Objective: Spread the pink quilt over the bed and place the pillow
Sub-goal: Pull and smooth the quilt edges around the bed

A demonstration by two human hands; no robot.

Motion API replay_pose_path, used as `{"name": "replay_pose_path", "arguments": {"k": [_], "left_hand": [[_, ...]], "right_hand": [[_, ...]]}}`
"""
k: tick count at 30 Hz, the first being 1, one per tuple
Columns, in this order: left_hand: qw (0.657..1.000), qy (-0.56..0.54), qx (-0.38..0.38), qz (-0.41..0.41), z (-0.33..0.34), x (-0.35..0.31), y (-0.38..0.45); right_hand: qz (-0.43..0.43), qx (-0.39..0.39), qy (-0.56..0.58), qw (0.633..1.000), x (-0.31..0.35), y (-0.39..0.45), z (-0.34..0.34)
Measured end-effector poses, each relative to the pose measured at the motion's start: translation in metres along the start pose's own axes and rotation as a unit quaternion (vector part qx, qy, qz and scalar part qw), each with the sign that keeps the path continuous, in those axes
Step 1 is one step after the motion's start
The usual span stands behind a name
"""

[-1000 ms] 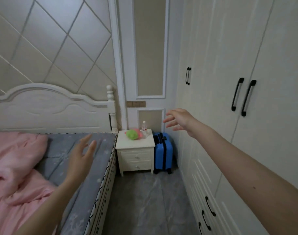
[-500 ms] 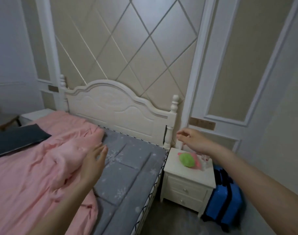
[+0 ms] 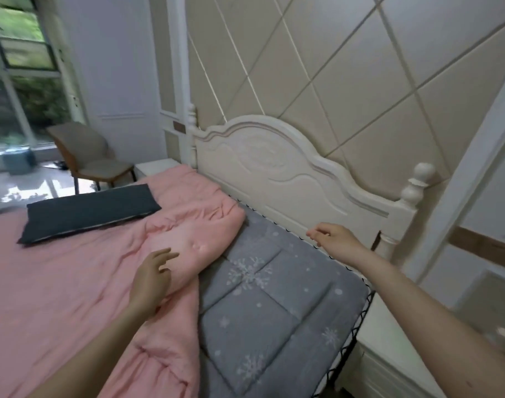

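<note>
The left hand point(image 3: 150, 280), fingers loose and holding nothing, hovers at the folded-back edge of the pink quilt point(image 3: 73, 282); the right hand point(image 3: 336, 239), also empty, hangs above the bare grey mattress point(image 3: 274, 305). Best grip that rolled corner with both and draw it toward the headboard point(image 3: 288, 179). The dark pillow point(image 3: 87, 211) lies on the quilt beyond.

Left hand point(image 3: 150, 278) extended forward, fingers relaxed, open. Right hand point(image 3: 336, 237) extended, fingers loosely curled, empty.

quilt point(image 3: 73, 282): pink | pillow point(image 3: 87, 212): dark grey | mattress pad point(image 3: 274, 311): grey, white snowflakes | headboard point(image 3: 288, 179): cream
</note>
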State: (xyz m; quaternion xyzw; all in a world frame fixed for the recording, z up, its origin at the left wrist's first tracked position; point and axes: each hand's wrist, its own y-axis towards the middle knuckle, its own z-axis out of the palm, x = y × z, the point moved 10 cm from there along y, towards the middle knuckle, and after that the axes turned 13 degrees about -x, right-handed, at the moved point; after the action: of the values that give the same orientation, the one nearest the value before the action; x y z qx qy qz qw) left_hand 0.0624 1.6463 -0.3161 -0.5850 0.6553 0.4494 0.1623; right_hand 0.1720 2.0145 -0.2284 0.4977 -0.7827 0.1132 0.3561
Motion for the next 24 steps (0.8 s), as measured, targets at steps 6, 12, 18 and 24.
{"name": "replay_pose_path", "arguments": {"k": [6, 12, 18, 24], "left_hand": [[0.980, 0.107, -0.090, -0.142, 0.003, 0.091, 0.048], [0.932, 0.189, -0.113, -0.288, 0.021, 0.176, 0.039], [0.917, 0.279, -0.038, -0.284, 0.073, 0.243, 0.052], [0.870, 0.352, 0.201, -0.279, 0.156, 0.357, 0.014]], "right_hand": [[-0.050, 0.134, -0.015, 0.990, -0.017, 0.141, 0.172], [-0.117, 0.266, -0.048, 0.956, 0.013, 0.200, 0.324], [-0.258, 0.291, -0.102, 0.916, 0.033, 0.192, 0.443], [-0.267, 0.340, -0.210, 0.877, -0.008, 0.155, 0.547]]}}
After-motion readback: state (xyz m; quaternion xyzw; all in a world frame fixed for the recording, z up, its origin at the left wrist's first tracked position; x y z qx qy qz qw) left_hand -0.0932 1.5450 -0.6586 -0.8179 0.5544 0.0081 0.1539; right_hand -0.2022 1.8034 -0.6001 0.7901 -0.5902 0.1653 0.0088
